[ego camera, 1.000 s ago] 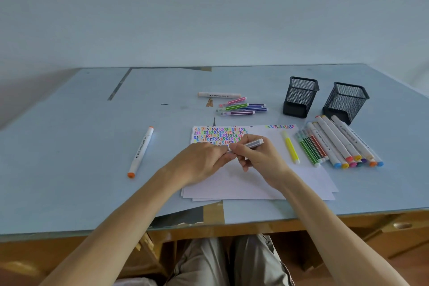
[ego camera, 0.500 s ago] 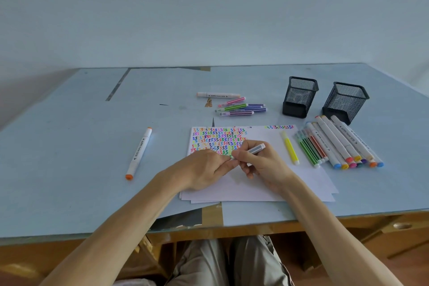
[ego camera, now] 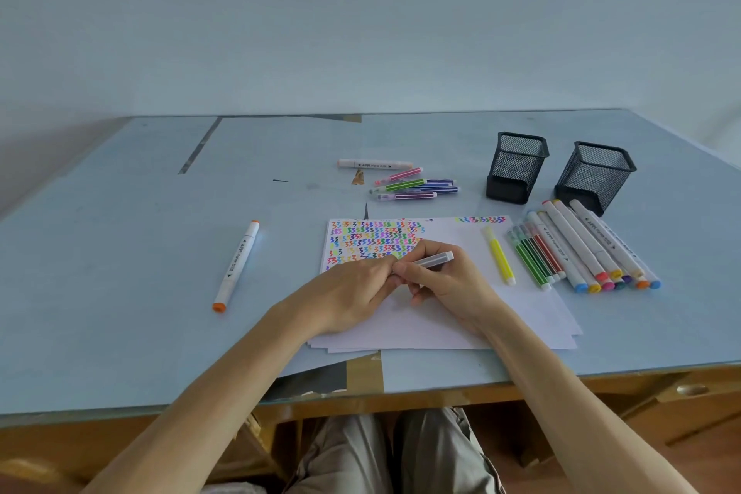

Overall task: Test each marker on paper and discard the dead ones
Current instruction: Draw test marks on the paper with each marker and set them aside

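Flanking paper (ego camera: 521, 317): markers (ego camera: 581, 249), mesh cups (ego camera: 517, 166).

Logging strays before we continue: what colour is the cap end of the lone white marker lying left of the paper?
Orange. The lone marker shows orange at both ends, clearest in the head view.

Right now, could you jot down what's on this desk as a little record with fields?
Right hand: grips a grey marker
Left hand: fingertips at the marker's near end
Paper: white stack, coloured squiggles at top
Lone marker: orange-capped, left of paper
Mesh cups: two, black, upright
Marker row: right of paper
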